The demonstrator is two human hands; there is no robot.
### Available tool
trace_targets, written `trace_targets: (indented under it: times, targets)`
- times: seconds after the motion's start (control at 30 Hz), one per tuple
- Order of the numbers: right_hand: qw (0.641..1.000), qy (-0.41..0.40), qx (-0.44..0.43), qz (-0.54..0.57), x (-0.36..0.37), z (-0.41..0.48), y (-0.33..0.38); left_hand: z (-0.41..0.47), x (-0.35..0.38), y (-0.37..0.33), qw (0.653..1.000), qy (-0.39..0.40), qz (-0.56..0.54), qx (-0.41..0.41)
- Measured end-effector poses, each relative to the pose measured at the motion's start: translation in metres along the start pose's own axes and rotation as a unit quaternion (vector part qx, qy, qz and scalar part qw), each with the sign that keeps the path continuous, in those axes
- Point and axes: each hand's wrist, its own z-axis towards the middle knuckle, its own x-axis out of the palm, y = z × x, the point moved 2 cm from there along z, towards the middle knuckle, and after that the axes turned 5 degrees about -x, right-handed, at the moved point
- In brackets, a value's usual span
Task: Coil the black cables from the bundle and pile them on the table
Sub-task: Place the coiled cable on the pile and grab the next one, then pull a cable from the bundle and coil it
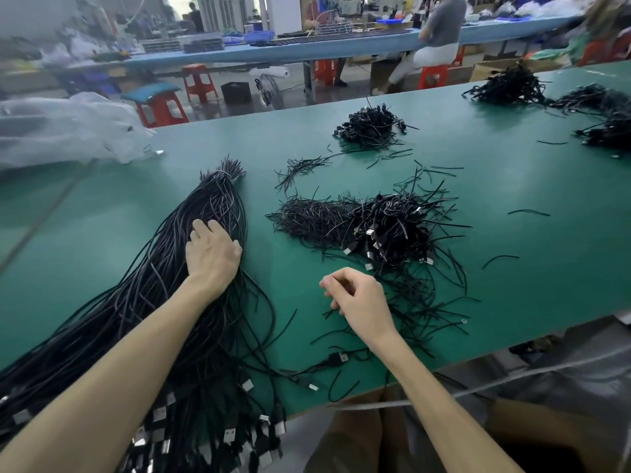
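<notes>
Black cables in a long bundle (191, 268) lie at the green desk's (512, 199) left, the left hand (211, 254) pressed flat on them, fingers spread. The right hand (358, 298) hovers loosely curled, empty, beside the coiled pile (392, 227).

Beyond the far edge, red plastic stools (199, 81) are standing on the floor beside a small black box (235, 92), clear plastic sheeting (65, 128) is bunching up at far left, and a seated worker (432, 42) is facing a long blue bench (307, 49)
</notes>
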Motion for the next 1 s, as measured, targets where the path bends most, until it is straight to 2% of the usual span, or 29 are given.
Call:
trace_targets:
  times: [0.1, 0.2, 0.27, 0.4, 0.53, 0.73, 0.87, 1.0]
  targets:
    - [1.000, 0.001, 0.001, 0.000, 0.000, 0.000, 0.000, 0.000, -0.004, -0.002, 0.999, 0.031, -0.037, -0.011]
    - [1.000, -0.002, 0.002, 0.000, -0.001, 0.000, -0.001, 0.004, -0.012, 0.000, 0.998, 0.052, -0.018, 0.006]
    - [1.000, -0.003, 0.002, 0.005, -0.001, 0.000, -0.001, 0.003, -0.016, 0.002, 0.999, 0.039, -0.003, 0.034]
    - [1.000, -0.004, 0.001, 0.003, 0.000, 0.000, -0.001, -0.006, -0.020, -0.003, 0.991, -0.023, 0.084, 0.104]
    - [1.000, -0.006, 0.003, 0.005, 0.000, 0.001, -0.002, -0.014, -0.022, -0.008, 0.982, -0.007, 0.159, 0.102]
    - [1.000, -0.011, 0.007, 0.013, 0.000, 0.001, -0.002, -0.020, -0.034, -0.021, 0.994, 0.017, 0.038, 0.100]
    - [1.000, -0.011, 0.003, 0.011, -0.001, 0.000, -0.003, -0.035, -0.049, -0.040, 0.984, -0.031, 0.073, 0.161]
    - [1.000, -0.012, -0.004, 0.012, -0.001, 0.000, -0.002, -0.065, -0.060, -0.069, 0.966, -0.001, 0.075, 0.246]
